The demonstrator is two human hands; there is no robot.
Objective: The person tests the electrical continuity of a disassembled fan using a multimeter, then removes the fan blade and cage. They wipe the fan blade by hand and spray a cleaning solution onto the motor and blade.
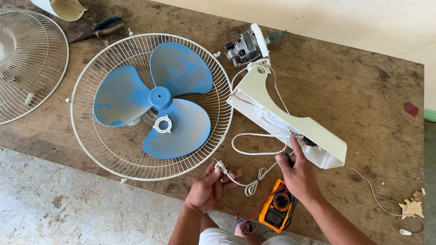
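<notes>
Orange multimeter (277, 207) (on table) between both hands.

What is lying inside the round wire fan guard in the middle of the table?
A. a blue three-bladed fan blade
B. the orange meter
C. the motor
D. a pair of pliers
A: the blue fan blade lies inside the wire guard, while the pliers, orange meter and motor all sit outside its rim.
</notes>
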